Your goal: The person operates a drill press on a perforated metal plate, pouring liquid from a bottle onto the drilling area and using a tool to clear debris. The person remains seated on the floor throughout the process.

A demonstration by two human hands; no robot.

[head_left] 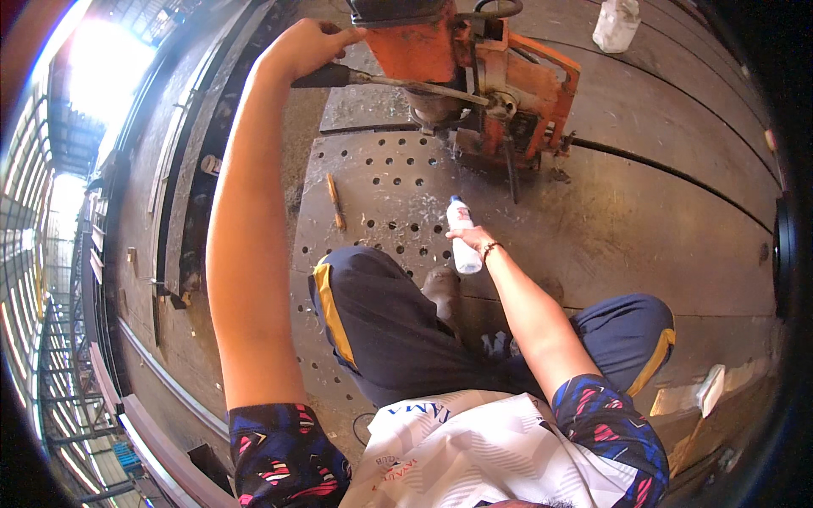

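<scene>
My right hand is wrapped round a white plastic squeeze bottle with a blue cap. The bottle is tilted, its cap toward an orange drilling machine. My left hand reaches to the upper left of the machine, fingers stretched against its orange housing. Just below that hand is the black grip of a metal lever, which runs to the machine's hub. Below the machine lies a metal plate with rows of drilled holes. A wooden-handled brush rests on it.
Metal shavings are scattered near the holes. A cloudy white container stands at the far right. A black cable runs rightward from the machine. My bent legs are close to the plate. Steel beams line the left.
</scene>
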